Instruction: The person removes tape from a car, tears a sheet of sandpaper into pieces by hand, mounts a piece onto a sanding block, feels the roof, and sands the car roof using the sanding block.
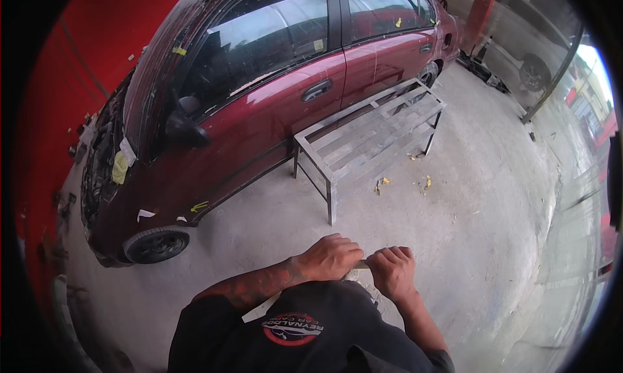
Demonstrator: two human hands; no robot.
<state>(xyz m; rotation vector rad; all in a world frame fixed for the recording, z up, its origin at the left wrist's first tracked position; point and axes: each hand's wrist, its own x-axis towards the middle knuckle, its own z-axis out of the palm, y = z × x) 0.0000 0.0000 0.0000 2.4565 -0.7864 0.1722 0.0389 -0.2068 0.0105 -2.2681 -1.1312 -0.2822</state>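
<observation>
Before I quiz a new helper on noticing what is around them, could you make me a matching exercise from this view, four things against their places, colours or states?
Things:
1. Car
2. Bench
3. Mirror
4. Right hand

Places, colours, states:
A. Curled at the right end of a thin strip
B. Dark red
C. Black
D. Standing alongside the car

Right pairs: 1-B; 2-D; 3-C; 4-A
</observation>
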